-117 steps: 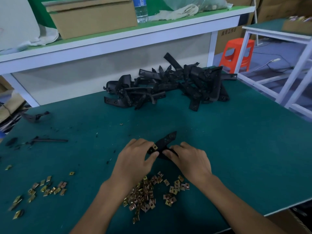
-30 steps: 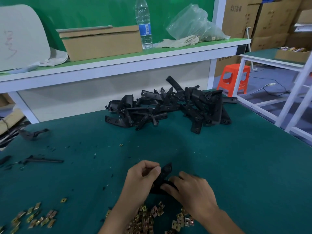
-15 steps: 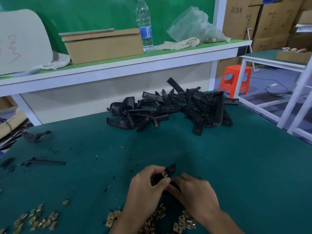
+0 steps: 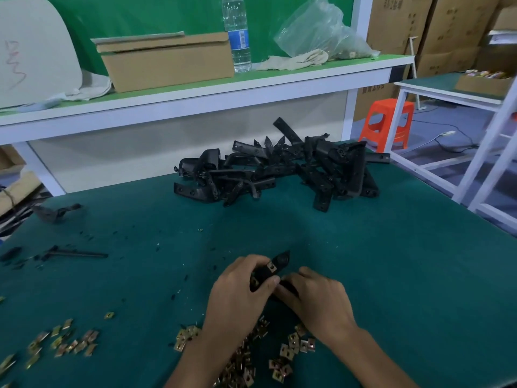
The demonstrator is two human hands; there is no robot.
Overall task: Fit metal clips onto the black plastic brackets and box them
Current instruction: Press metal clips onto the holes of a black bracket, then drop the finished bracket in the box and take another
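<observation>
Both hands hold one black plastic bracket [image 4: 281, 260] low over the green table. My left hand [image 4: 240, 289] grips its upper part, thumb pressed beside a brass-coloured metal clip [image 4: 271, 267] seated on the bracket. My right hand [image 4: 317, 296] grips the lower end, which is hidden under its fingers. Loose metal clips [image 4: 291, 351] lie in a pile just below my wrists, and a second scatter of clips [image 4: 67, 341] lies at the near left. A heap of black brackets [image 4: 279, 170] sits at the back of the table.
A cardboard box [image 4: 165, 61], a water bottle [image 4: 237, 35] and a plastic bag [image 4: 319, 32] stand on the shelf behind. Black scraps [image 4: 75, 254] and an odd part [image 4: 54, 211] lie at the left. An orange stool [image 4: 387, 123] and a white rack [image 4: 492, 152] stand to the right.
The hands stay on the same bracket, shifting only slightly; my left thumb has slid down beside the clip now seen on it. The view has tilted up since the earliest frame.
</observation>
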